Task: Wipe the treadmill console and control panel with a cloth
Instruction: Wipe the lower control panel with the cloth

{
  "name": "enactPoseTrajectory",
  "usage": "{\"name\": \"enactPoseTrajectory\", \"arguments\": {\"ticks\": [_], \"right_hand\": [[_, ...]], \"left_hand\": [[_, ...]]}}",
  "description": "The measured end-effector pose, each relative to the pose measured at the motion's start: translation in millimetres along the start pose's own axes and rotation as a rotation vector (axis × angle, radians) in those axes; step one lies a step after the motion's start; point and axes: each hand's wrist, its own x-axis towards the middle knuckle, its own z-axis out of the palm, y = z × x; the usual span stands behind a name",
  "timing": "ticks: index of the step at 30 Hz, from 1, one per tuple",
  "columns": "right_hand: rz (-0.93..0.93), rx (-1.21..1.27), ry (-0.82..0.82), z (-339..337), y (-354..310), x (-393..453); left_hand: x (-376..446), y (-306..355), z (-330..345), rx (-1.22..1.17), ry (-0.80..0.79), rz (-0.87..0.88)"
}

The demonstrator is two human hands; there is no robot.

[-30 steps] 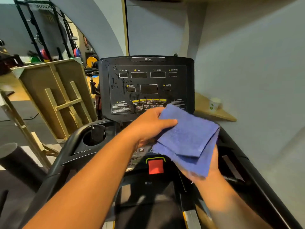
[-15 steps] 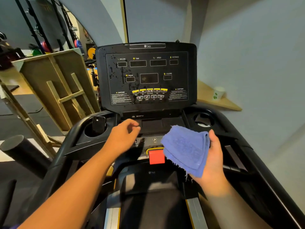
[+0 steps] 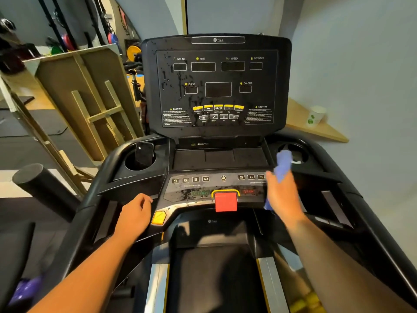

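Blue cloth [image 3: 283,164] is in the right hand [image 3: 282,197], which holds it bunched against the right end of the control panel [image 3: 214,185], beside the right cup holder [image 3: 293,152]; motion blur hides how the fingers lie. The left hand [image 3: 135,216] rests with loosely curled fingers on the left handlebar, holding nothing. Droplets show on the console [image 3: 216,86] and near the red stop key [image 3: 225,201], so I judge the wiping is only starting. The next move calls for a sweep leftward across the buttons. Half a second earlier the cloth was lifted above the panel and the left hand hovered higher.
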Motion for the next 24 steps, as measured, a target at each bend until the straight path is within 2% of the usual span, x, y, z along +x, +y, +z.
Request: {"name": "enactPoseTrajectory", "arguments": {"ticks": [3, 5, 7, 10, 11, 14, 16, 19, 22, 24], "right_hand": [[-0.363, -0.583, -0.133, 34, 21, -12], [-0.437, -0.729, -0.218, 43, 39, -20], [-0.504, -0.789, -0.300, 34, 55, -22], [-0.636, -0.800, -0.319, 12, 72, -22], [-0.607, -0.778, -0.309, 8, 72, -22], [-0.365, -0.768, -0.211, 26, 56, -18], [-0.330, -0.740, -0.159, 48, 37, -23], [-0.577, -0.800, -0.299, 54, 43, -34], [-0.785, -0.865, -0.359, 15, 68, -28], [-0.703, -0.751, -0.289, -6, 67, -16]], "left_hand": [[6, -8, 5, 0.033, -0.048, -0.039], [6, -9, 7, 0.048, -0.043, -0.040], [7, -11, 8, 0.058, -0.032, -0.034], [7, -12, 9, 0.069, -0.035, -0.035], [7, -12, 9, 0.069, -0.038, -0.034], [9, -14, 11, 0.087, -0.038, -0.024], [10, -16, 11, 0.100, -0.037, -0.026], [10, -16, 12, 0.110, -0.035, -0.022], [9, -15, 13, 0.112, -0.027, -0.012], [8, -13, 13, 0.120, -0.021, -0.018]]}}
